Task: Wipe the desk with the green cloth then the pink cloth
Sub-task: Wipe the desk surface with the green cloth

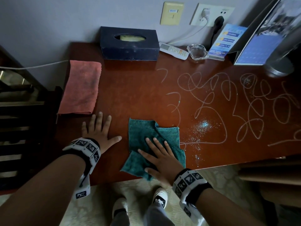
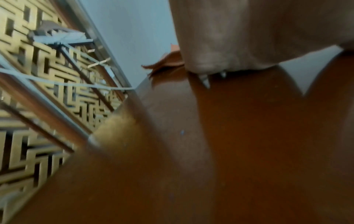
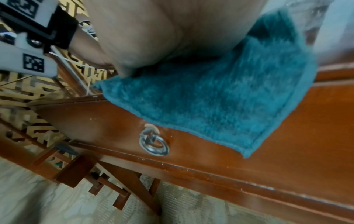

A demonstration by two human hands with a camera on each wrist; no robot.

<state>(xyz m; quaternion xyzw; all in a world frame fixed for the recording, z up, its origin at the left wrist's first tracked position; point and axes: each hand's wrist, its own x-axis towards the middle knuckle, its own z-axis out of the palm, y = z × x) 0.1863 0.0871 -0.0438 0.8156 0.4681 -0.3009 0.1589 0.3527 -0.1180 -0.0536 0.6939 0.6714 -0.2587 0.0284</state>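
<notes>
The green cloth [image 1: 145, 134] lies rumpled on the brown desk [image 1: 130, 88] near its front edge, one corner hanging over the edge [image 3: 220, 109]. My right hand [image 1: 158, 158] presses flat on it with straight, spread fingers. My left hand [image 1: 99, 132] rests flat on the bare desk top to the left, fingers spread, holding nothing. The pink cloth [image 1: 81, 86] lies folded at the desk's left end, just beyond the left fingertips; its corner shows in the left wrist view [image 2: 166, 60]. White scribbled lines [image 1: 228, 101] and a patch of glittery powder [image 1: 201, 128] cover the desk right of the green cloth.
Along the wall stand a dark tissue box [image 1: 129, 43], a white remote [image 1: 173, 50], a glass ashtray [image 1: 197, 52], a blue leaflet stand [image 1: 225, 40], a calendar [image 1: 259, 41] and a metal lamp base [image 1: 280, 67]. A ring drawer pull [image 3: 154, 141] hangs on the desk front.
</notes>
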